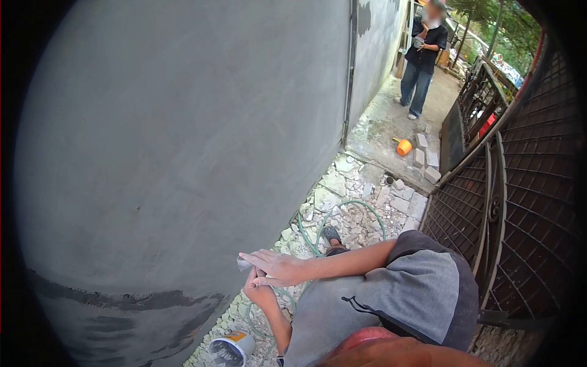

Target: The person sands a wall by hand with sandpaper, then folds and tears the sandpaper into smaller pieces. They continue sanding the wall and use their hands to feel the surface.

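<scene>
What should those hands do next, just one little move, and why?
Maybe the right hand and left hand should bring the small grey thing to the dark band low on the wall. That band looks patchy, while the grey above looks more even.

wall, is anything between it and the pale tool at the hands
Nothing visible stands between the pale tool and the wall. The bucket is down on the stones, apparently out of that path.
</scene>
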{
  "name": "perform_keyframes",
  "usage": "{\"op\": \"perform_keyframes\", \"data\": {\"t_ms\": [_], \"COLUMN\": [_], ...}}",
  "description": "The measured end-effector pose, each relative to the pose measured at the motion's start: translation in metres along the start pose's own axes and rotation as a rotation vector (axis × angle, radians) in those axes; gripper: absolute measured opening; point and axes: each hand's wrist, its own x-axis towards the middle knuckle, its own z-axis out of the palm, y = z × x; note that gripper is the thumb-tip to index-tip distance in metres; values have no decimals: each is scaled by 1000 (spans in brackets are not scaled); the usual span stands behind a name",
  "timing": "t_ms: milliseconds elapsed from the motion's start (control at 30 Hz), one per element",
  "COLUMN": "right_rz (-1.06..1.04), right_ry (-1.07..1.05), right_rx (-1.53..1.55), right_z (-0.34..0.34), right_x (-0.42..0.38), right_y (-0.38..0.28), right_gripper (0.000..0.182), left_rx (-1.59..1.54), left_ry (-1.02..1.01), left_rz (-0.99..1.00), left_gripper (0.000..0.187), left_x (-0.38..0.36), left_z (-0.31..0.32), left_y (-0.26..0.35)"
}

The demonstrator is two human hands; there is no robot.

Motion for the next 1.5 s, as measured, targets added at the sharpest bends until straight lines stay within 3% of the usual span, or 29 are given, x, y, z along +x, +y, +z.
{"op": "perform_keyframes", "data": {"t_ms": [433, 533, 600, 733, 933, 1133, 1300, 1500], "right_rz": [2, 73, 96, 33, 104, 121, 185, 218], "right_ry": [-11, -111, -111, -49, -19, 1, -98, -105], "right_rx": [54, 91, 166, 132, 156, 183, 332, 434], "right_z": [3, -1, -3, -6, -14, -19, -26, -33], "right_x": [2, 4, 5, 10, 13, 15, 20, 23], "right_y": [3, 3, 3, 16, 28, 27, 28, 26], "right_gripper": [75, 73, 65, 54, 32, 28, 26, 24], "left_rx": [84, -42, 14, -23, -43, 94, 375, 481], "left_ry": [11, 0, 16, 39, 70, 45, -31, -64], "left_rz": [-1, -23, 43, 30, -19, 74, 300, 381], "left_gripper": [22, 19, 17, 16, 16, 14, 9, 12], "left_x": [8, 9, 8, 11, 13, 11, 12, 12], "left_z": [-13, -15, -16, -25, -18, -21, -25, -28], "left_y": [-17, -24, -17, -44, -31, -22, -20, -13]}}
